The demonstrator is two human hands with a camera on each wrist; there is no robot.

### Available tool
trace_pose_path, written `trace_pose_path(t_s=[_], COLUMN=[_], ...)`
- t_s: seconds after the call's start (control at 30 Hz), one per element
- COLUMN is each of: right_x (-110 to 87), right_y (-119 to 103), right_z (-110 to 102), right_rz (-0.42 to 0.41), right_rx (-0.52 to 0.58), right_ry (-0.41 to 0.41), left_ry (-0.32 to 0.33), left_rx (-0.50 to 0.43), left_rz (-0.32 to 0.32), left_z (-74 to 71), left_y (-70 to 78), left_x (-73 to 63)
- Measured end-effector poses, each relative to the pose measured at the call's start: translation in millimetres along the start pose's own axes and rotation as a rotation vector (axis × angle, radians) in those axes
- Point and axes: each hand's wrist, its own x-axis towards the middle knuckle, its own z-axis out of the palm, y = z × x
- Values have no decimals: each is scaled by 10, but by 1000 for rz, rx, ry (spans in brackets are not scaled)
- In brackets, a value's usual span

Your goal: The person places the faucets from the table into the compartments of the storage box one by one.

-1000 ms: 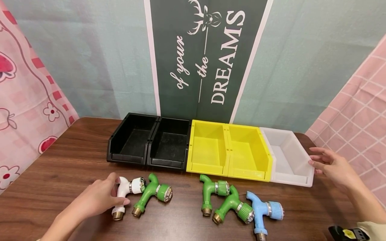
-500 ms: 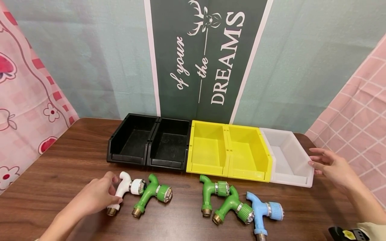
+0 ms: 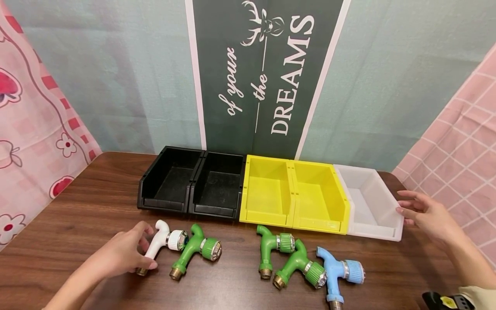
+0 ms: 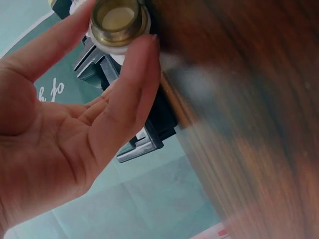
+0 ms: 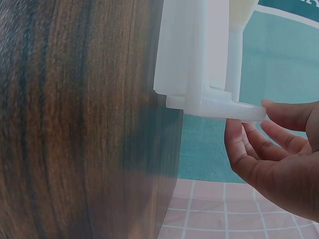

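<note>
left hand (image 3: 123, 254) pinching the white tap (image 3: 156, 242) between thumb and fingers, tap on the brown table (image 3: 77, 193), just beside a green tap (image 3: 192, 246), right hand (image 3: 432, 215) pinching the white bin's (image 3: 377, 196) side edge

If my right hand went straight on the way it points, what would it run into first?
The white bin: its side wall lies right in front of your right hand, whose fingertips seem to be touching its rim.

From here I record a white hooked-spout tap (image 3: 158, 243); three green taps (image 3: 266, 250); one light-blue tap (image 3: 332, 272); two black open plastic bins (image 3: 164, 203); two yellow bins (image 3: 270, 218); one white bin (image 3: 373, 230); brown wood-grained tabletop (image 3: 77, 211); white-gridded pink cloth (image 3: 465, 150).
</note>
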Motion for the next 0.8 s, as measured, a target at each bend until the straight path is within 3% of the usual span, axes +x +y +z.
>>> trace_pose_path(t_s=[0.37,0.57,0.8], right_x=[-3,-1,9], right_y=[21,39,48], right_z=[-6,-19,-35], right_rz=[-12,7,10], right_rx=[-44,-70,-80], right_ry=[7,6,1], left_ry=[38,39,1], left_rx=[101,51,-117], left_rz=[38,39,7], left_z=[-30,-45,-69], left_y=[-26,-36,-62], left_x=[33,20,11])
